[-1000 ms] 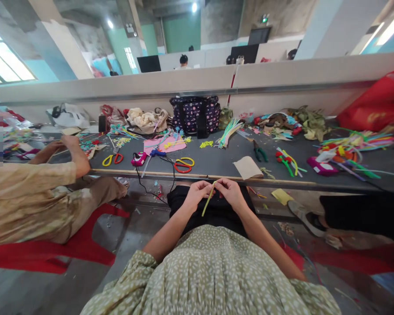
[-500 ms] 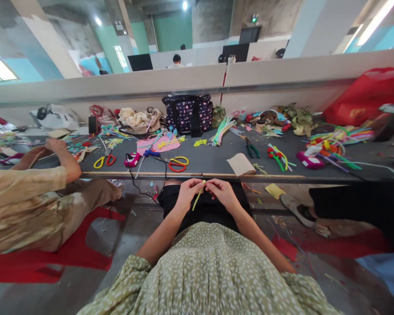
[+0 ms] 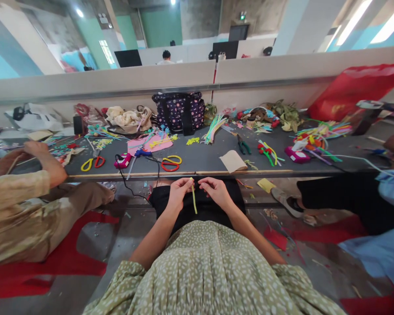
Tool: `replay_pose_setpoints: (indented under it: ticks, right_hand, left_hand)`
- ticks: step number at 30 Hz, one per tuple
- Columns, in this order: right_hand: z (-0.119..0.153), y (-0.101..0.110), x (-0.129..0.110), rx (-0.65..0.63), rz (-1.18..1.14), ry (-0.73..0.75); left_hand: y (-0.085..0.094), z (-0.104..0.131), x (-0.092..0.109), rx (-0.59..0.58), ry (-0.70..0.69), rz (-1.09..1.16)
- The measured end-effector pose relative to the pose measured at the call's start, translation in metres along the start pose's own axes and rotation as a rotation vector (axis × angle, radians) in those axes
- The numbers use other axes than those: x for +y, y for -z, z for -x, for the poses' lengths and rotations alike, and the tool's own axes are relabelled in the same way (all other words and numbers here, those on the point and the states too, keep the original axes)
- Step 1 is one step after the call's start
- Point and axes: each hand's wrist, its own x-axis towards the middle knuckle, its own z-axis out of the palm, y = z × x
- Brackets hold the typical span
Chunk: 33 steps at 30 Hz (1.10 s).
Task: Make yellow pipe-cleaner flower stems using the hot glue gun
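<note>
Over the lap, my left hand pinches a yellow-green pipe cleaner near its top end. The rest of the stem hangs down between my hands, and a small yellow tip shows above the fingers. My right hand is just to the right, a short gap from the left fingertips. Its thumb and forefinger are drawn together; anything between them is too small to make out. On the table ahead lie red-and-yellow-handled scissors and a brown paper piece.
The dark table holds a pink sheet, a blue glue gun, pliers, pipe cleaner bundles and a patterned bag. A co-worker's arm is at left; another person sits at right.
My right fingertips have moved off the pipe cleaner, away from the left hand. The stem now hangs more upright. The view has shifted a little to the right.
</note>
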Motion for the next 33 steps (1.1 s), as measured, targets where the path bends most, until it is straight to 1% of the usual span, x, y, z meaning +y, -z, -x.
replay_pose_setpoints:
  ticks: [4,9,13,15,18,23,28,33]
  right_hand:
    - [0.001,-0.001,0.0,-0.02,-0.012,-0.016]
    - [0.001,-0.003,0.0,-0.015,-0.03,-0.036]
    - [0.002,-0.002,-0.002,0.005,-0.029,-0.016]
    - [0.004,0.0,-0.006,0.017,-0.009,0.007]
    - [0.006,0.004,-0.015,0.019,0.011,0.022]
    - [0.006,0.01,-0.028,-0.011,0.004,0.031]
    - [0.001,0.006,-0.035,0.015,0.005,0.058]
    - [-0.009,-0.004,-0.035,-0.028,-0.009,0.069]
  left_hand:
    - [0.002,-0.001,0.0,-0.017,0.05,0.059]
    - [-0.001,0.004,-0.001,-0.037,0.032,0.051]
    - [-0.006,0.011,0.0,-0.126,0.002,-0.004]
    - [-0.009,0.015,0.004,-0.171,-0.012,-0.037]
    - [-0.014,0.02,0.012,-0.207,-0.037,-0.088]
    - [-0.018,0.023,0.023,-0.264,-0.031,-0.093]
    - [-0.017,0.022,0.028,-0.259,-0.021,-0.107]
    - [-0.01,0.022,0.032,-0.24,-0.047,-0.15]
